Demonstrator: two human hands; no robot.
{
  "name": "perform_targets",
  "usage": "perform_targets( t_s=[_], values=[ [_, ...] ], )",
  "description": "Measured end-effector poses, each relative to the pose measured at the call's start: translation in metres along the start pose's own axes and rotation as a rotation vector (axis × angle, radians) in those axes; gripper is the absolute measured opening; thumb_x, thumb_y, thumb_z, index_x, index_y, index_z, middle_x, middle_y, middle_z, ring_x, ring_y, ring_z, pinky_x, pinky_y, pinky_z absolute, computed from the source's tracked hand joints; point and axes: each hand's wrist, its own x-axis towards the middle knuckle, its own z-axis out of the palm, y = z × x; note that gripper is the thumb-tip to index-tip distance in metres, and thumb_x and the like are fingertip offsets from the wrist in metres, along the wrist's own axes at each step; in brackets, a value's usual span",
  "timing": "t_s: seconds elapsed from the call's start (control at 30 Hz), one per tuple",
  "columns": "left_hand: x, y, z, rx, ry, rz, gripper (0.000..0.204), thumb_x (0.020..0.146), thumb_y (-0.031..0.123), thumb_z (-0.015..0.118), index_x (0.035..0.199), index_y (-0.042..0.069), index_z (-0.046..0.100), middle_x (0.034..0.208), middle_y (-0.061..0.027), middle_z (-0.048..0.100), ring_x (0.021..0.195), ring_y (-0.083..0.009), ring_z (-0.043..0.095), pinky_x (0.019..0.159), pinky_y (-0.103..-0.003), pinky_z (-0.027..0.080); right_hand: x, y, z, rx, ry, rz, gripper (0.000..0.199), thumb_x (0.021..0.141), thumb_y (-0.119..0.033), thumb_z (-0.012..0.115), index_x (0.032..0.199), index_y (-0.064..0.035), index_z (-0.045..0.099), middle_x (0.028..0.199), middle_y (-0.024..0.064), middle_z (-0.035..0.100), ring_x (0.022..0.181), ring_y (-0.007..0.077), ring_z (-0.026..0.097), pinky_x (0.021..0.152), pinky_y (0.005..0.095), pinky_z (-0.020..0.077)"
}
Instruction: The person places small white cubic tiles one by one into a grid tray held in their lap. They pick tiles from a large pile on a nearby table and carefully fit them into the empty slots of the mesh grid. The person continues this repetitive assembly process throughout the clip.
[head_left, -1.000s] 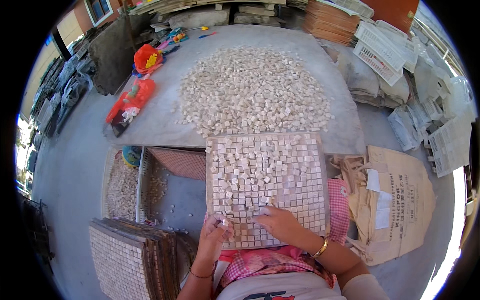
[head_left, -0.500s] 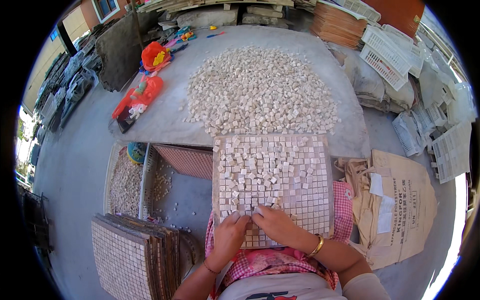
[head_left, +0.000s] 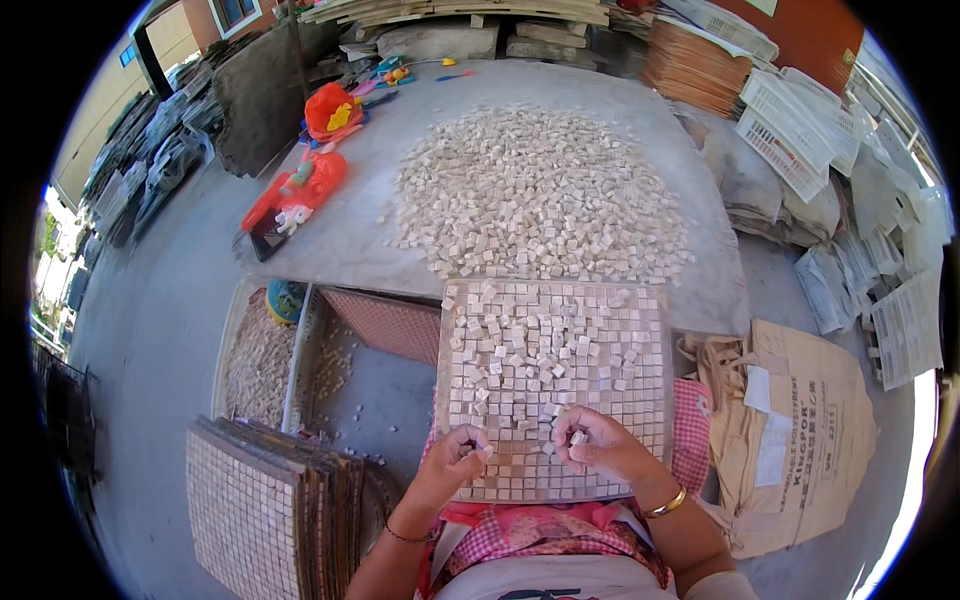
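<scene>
A square gridded board [head_left: 520, 449] lies across my lap, many of its cells filled with small whitish stone mosaic tiles [head_left: 640, 420]. Loose tiles [head_left: 540, 350] are scattered over its upper and middle part. Above the board's lower left, my left hand [head_left: 452, 462] is closed, thumb against fingers; what its tips hold is too small to make out. My right hand [head_left: 608, 447], curled over the lower right of the board, pinches a small stone tile [head_left: 578, 438] between thumb and fingers. Bare brownish cells show between the two hands.
Past the board, a big heap of loose tiles [head_left: 540, 190] covers a stone table [head_left: 370, 230]. To the left stand a stack of tiled boards [head_left: 245, 500] and a white crate [head_left: 295, 385] of tile pieces. A brown sack [head_left: 800, 450] lies right; red plastic bags [head_left: 325, 175] sit far left.
My hands were together at the board's lower middle; now they are apart, the right one shifted right and the left one slightly left. The view has shifted slightly.
</scene>
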Motion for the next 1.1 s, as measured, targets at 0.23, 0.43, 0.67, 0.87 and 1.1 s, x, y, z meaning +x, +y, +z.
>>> perform_targets(
  t_s=[0.23,0.43,0.67,0.87,1.1],
  values=[
    [-0.009,-0.009,0.015,-0.246,0.073,0.053,0.010,0.087,0.012,0.057,0.091,0.003,0.058,0.076,0.0002,0.057,0.063,-0.0099,0.051,0.059,-0.024,0.042,0.010,0.037,0.016,-1.403,0.097,-0.250,0.012,0.079,-0.016,0.059,0.081,-0.0037,0.058,0.078,0.0108,0.053,0.070,0.0269,0.058,0.058,0.0373,0.0480],
    [-0.004,-0.018,0.028,0.850,0.197,0.303,0.016,0.079,0.014,0.065,0.094,0.008,0.066,0.074,-0.0067,0.061,0.061,-0.0193,0.057,0.055,-0.031,0.045,0.017,0.038,0.014,-1.336,0.060,-0.237,0.016,0.081,-0.012,0.058,0.091,0.0000,0.056,0.079,0.0135,0.053,0.067,0.0260,0.057,0.054,0.0341,0.0455],
    [0.006,-0.026,0.049,1.187,0.189,0.523,0.022,0.079,0.013,0.061,0.102,0.012,0.064,0.075,-0.0111,0.059,0.065,-0.0282,0.059,0.056,-0.037,0.049,-0.023,0.009,-0.011,0.256,0.034,0.111,0.020,0.089,-0.019,0.057,0.101,-0.0035,0.050,0.082,0.0000,0.048,0.063,0.0053,0.040,0.049,0.0170,0.0309],
    [0.004,-0.032,0.056,1.370,0.173,0.535,0.023,0.080,0.011,0.058,0.103,0.010,0.063,0.077,-0.0111,0.059,0.067,-0.0265,0.060,0.055,-0.037,0.049,-0.054,0.027,-0.020,0.363,0.178,0.006,0.021,0.087,-0.018,0.061,0.097,-0.0036,0.050,0.080,0.0007,0.048,0.061,0.0058,0.039,0.046,0.0174,0.0294],
    [0.006,-0.027,0.058,0.907,0.262,0.402,0.016,0.078,0.006,0.059,0.094,0.007,0.059,0.077,-0.0063,0.059,0.065,-0.0206,0.059,0.057,-0.032,0.047,-0.056,0.027,-0.018,0.083,0.293,-0.052,0.015,0.085,-0.016,0.063,0.089,-0.0031,0.056,0.075,-0.0011,0.051,0.064,0.0069,0.044,0.052,0.0199,0.0361]
  ],
)
